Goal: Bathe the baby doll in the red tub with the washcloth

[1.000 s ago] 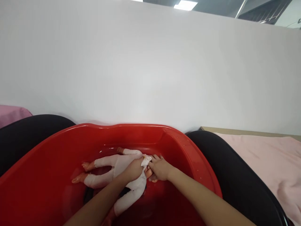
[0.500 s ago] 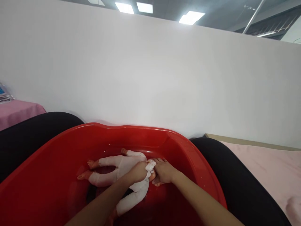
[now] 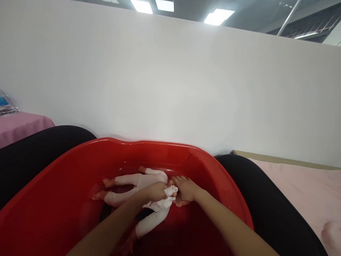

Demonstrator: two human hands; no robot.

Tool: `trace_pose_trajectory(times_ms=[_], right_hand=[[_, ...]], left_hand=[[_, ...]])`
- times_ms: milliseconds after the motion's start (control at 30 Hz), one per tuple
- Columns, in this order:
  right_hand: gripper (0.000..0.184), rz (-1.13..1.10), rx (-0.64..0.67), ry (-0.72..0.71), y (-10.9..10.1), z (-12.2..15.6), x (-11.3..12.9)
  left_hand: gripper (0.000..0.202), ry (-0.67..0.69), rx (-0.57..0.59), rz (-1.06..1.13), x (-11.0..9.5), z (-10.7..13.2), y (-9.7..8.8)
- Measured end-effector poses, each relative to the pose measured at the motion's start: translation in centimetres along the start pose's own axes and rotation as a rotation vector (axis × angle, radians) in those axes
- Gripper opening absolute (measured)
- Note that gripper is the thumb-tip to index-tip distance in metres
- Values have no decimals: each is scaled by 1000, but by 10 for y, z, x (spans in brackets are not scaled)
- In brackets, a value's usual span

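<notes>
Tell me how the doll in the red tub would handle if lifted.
The doll would probably flop: its cloth limbs lie splayed. Lying in the seemingly wet tub, it is likely soaked, so heavier and dripping.

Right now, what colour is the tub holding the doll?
The tub is glossy red, clearest in the head view.

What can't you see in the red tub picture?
Head view only.
- Face of the doll: covered by left hand, right hand and white cloth.
- Near rim of the red tub: cut off by the bottom edge.
- Bluish thing, far left: blurred, cut by the edge.
</notes>
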State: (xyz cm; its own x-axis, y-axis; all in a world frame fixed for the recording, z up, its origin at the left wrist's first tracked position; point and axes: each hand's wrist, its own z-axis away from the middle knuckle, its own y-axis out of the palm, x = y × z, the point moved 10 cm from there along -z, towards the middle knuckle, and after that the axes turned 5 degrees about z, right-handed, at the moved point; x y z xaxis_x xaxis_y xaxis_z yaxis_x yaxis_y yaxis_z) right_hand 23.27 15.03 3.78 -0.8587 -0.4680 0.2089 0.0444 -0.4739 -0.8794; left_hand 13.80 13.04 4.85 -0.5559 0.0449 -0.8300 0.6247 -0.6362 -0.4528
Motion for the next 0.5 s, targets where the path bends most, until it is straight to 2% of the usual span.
trace_pose_trajectory(times_ms=[33, 100, 133, 167, 200, 267, 333, 400, 500], right_hand=[[91, -5, -3, -4, 0, 0, 0], [92, -6, -10, -11, 0, -1, 0], [90, -1, -12, -8, 0, -2, -1], [87, 4, -11, -1, 1, -2, -2], [86, 8, -10, 4, 2, -2, -3], [84, 8, -14, -2, 2, -2, -3], [82, 2, -26, -14, 1, -2, -2], [76, 4, -32, -9, -1, -1, -3], [71, -5, -21, 1, -3, 0, -4]], left_hand=[[37, 6, -60, -23, -1, 0, -9], [49, 59, -302, -135, -3, 2, -35], [55, 100, -402, -203, -4, 3, -43], [60, 142, -443, -271, -2, 2, -45], [65, 178, -425, -331, 1, -1, -40], [66, 209, -296, -409, 17, -10, -24], [64, 166, -231, -450, 39, -13, -19], [63, 104, -247, -473, 58, -11, -29], [58, 13, -334, -474, 81, 3, -58]])
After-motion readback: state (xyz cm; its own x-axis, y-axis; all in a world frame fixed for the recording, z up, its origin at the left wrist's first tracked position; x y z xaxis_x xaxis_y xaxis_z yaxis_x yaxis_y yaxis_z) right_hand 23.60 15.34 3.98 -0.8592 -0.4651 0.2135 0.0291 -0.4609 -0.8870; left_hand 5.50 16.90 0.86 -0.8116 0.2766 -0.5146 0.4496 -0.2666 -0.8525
